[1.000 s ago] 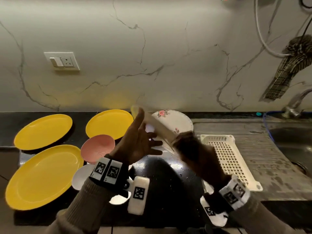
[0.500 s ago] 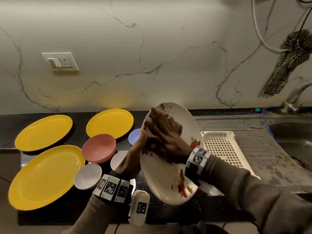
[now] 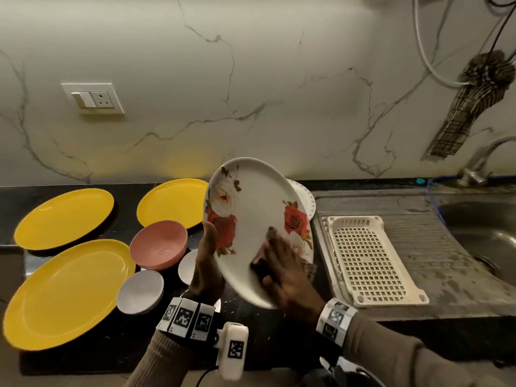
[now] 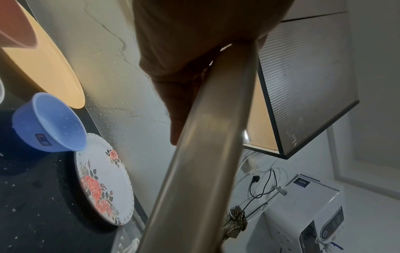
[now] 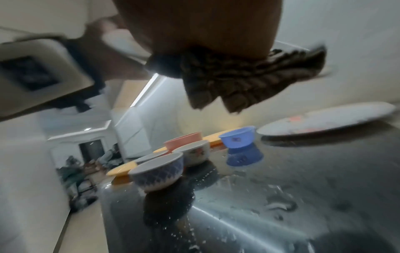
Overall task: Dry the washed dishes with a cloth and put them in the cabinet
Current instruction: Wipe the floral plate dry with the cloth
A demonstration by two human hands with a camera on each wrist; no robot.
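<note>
A white plate with red and white roses (image 3: pixel 259 208) is held tilted above the black counter, its face toward me. My left hand (image 3: pixel 209 247) grips its left rim, thumb on the front and fingers behind; in the left wrist view the plate's rim (image 4: pixel 205 154) runs past that hand. My right hand (image 3: pixel 282 261) holds a dark checked cloth (image 3: pixel 258 265) against the lower right of the plate's face. The cloth (image 5: pixel 242 77) hangs bunched under my palm in the right wrist view.
Three yellow plates (image 3: pixel 67 291), a pink bowl (image 3: pixel 159 244), a white bowl (image 3: pixel 139 291), a blue bowl (image 4: pixel 54 123) and a second floral plate (image 4: pixel 101 178) lie on the wet counter. A white perforated tray (image 3: pixel 368 261) lies beside the sink (image 3: pixel 485 236). A wall cabinet (image 4: pixel 303 85) hangs above.
The plate has turned from edge-on to face me. My right hand with the cloth has slid from the plate's upper part down to its lower right.
</note>
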